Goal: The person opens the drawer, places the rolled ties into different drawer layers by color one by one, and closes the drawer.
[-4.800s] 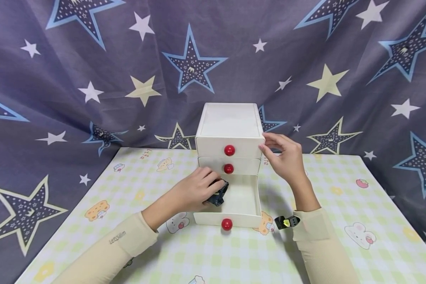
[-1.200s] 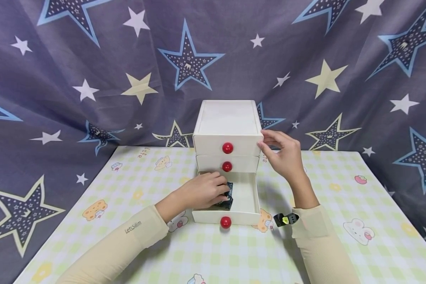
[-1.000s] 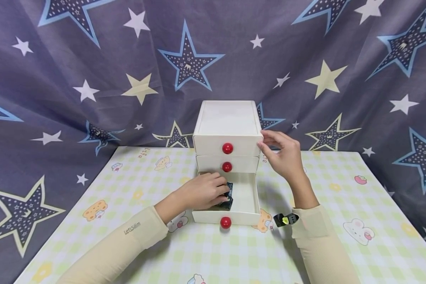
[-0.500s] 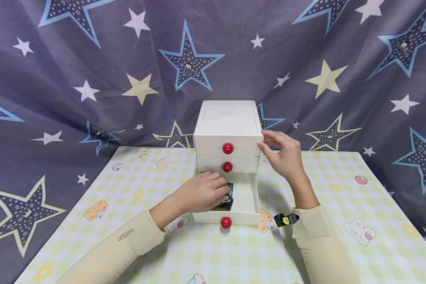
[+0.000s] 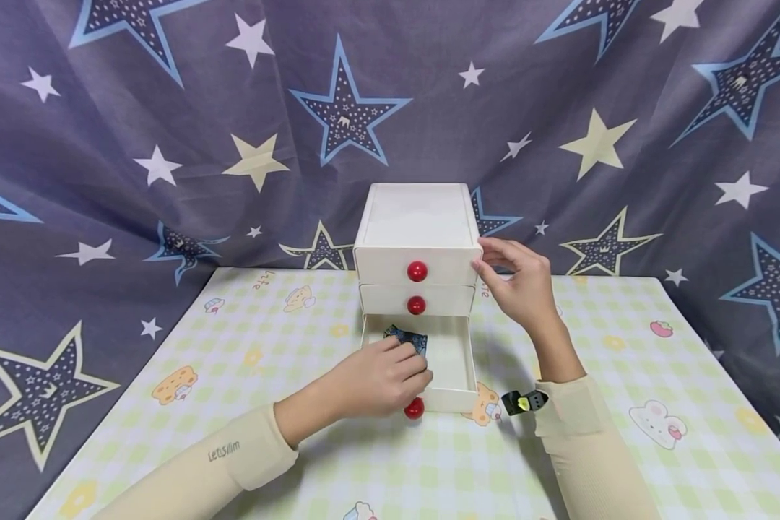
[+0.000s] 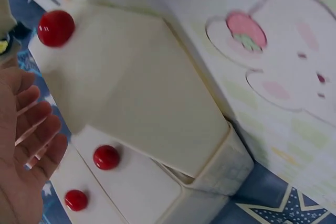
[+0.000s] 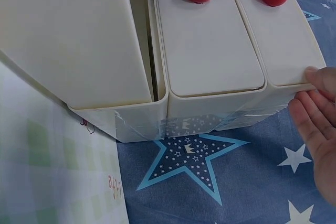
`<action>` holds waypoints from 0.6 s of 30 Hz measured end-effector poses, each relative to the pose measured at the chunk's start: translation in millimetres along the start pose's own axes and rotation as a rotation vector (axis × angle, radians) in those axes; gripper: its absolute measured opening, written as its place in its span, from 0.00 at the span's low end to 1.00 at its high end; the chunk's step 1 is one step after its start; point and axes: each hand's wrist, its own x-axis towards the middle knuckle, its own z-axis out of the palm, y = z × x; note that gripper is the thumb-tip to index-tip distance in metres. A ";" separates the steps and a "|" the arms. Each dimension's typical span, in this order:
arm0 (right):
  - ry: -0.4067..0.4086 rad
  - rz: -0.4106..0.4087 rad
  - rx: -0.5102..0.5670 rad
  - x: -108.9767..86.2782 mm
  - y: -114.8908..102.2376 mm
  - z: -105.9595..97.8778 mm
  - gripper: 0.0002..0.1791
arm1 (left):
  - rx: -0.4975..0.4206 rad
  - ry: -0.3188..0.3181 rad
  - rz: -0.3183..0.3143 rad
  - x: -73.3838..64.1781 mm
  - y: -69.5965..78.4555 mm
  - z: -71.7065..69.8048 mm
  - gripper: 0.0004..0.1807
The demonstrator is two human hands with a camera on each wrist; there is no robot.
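A white drawer cabinet [image 5: 419,217] with red knobs stands on the table, its bottom drawer [image 5: 453,361] pulled out. Inside that drawer lies a dark blue patterned cloth [image 5: 408,336], partly hidden behind my left hand [image 5: 380,379]. This hand is over the drawer's front, close to the bottom red knob [image 5: 414,409]. In the left wrist view its fingers are loosely bent and hold nothing. My right hand [image 5: 520,282] grips the cabinet's upper right corner; the right wrist view shows its thumb on the top drawer's front [image 7: 286,40] and the fingers along the side.
The two upper drawers are closed, with red knobs [image 5: 417,271] on their fronts. A checked tablecloth [image 5: 286,462] with cartoon prints covers the table. Behind it hangs a dark curtain [image 5: 188,108] with stars. A black strap-like piece [image 5: 523,401] sits at the right sleeve cuff.
My left hand set the cloth into the bottom drawer, let go, and moved toward me over the drawer's front. The right hand has stayed at the cabinet corner.
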 end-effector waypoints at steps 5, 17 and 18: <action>0.002 0.001 -0.002 -0.2 -0.1 -0.2 0.18 | 0.035 0.008 0.072 3.3 13.9 -2.0 0.14; 0.001 0.001 0.000 0.4 -0.8 -0.2 0.18 | 0.069 -0.031 0.183 2.5 33.6 -0.8 0.15; 0.002 0.000 0.000 0.6 -0.7 -0.1 0.18 | 0.069 -0.040 0.190 2.3 34.6 -0.3 0.15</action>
